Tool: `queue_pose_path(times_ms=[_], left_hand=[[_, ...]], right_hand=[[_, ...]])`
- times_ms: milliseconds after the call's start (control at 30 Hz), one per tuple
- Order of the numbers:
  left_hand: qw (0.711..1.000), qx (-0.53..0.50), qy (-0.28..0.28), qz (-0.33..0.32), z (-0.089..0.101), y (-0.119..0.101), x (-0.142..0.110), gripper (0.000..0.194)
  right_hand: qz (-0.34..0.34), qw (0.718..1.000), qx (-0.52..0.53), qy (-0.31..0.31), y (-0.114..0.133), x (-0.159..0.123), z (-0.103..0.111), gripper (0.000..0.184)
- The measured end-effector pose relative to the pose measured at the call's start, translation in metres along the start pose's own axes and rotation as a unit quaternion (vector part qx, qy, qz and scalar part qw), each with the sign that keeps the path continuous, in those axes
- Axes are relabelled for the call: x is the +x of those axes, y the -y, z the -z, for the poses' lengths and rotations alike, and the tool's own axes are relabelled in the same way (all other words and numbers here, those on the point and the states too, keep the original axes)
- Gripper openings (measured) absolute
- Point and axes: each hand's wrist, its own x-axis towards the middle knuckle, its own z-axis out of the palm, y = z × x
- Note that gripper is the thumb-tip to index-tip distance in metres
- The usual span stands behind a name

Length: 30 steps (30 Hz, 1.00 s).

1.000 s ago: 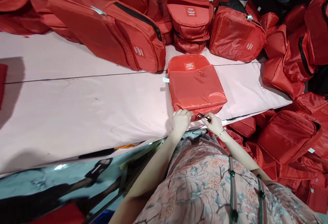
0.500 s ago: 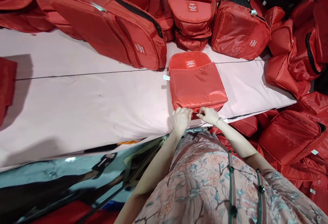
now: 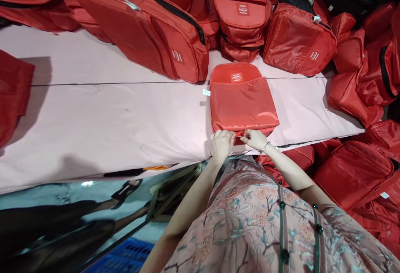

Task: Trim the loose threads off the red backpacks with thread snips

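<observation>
Flat on the pink cloth-covered table (image 3: 103,118) lies a red backpack (image 3: 243,104), its logo patch on the far part and a white tag sticking out at its left side. My left hand (image 3: 222,143) is closed on the backpack's near edge, thumb toward the middle. Close to its right, my right hand (image 3: 254,139) pinches the same edge with bent fingers. Between the two hands a short stretch of red fabric shows; the fingertips are partly hidden, so any smaller part they grip cannot be made out.
Several red backpacks stand along the far side, among them a large one (image 3: 150,31). More red bags (image 3: 356,173) are heaped at the right, below table height. A red bag (image 3: 14,93) sits at the left edge. Below left are a person's legs (image 3: 103,206) and a blue crate (image 3: 121,256).
The view has shifted slightly, so the far backpacks appear further right and the blue crate shows more. Both hands remain at the backpack's near edge, the right fingers slightly more curled.
</observation>
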Motion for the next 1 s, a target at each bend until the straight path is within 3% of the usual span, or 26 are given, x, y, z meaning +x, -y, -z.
queue_pose_path(times_ms=[433,533,633,733,833,933,1000], left_hand=[[1.0,-0.002,-0.017,0.005,-0.002,-0.003,0.0,0.027],[0.998,-0.041,-0.039,0.023,0.0,-0.003,-0.001,0.027],[0.985,-0.146,-0.068,0.057,0.0,-0.001,-0.012,0.035],[0.943,-0.306,-0.02,0.132,-0.01,0.003,-0.029,0.044],[0.864,-0.434,0.03,0.253,-0.025,0.001,-0.038,0.036],[0.802,-0.506,0.037,0.315,-0.038,-0.005,-0.034,0.038],[0.781,-0.528,0.026,0.332,-0.043,-0.008,-0.029,0.034]], right_hand=[[0.008,1.0,0.001,0.004,-0.004,0.008,-0.002,0.022],[0.015,0.999,0.051,-0.006,-0.009,0.008,-0.002,0.019],[0.027,0.988,0.151,-0.025,-0.022,0.005,-0.003,0.021],[0.035,0.967,0.254,0.007,-0.038,0.0,-0.003,0.028],[0.038,0.959,0.277,0.04,-0.046,-0.003,-0.004,0.034],[0.033,0.962,0.266,0.043,-0.044,-0.003,-0.006,0.033],[0.031,0.967,0.25,0.044,-0.039,0.0,-0.008,0.032]])
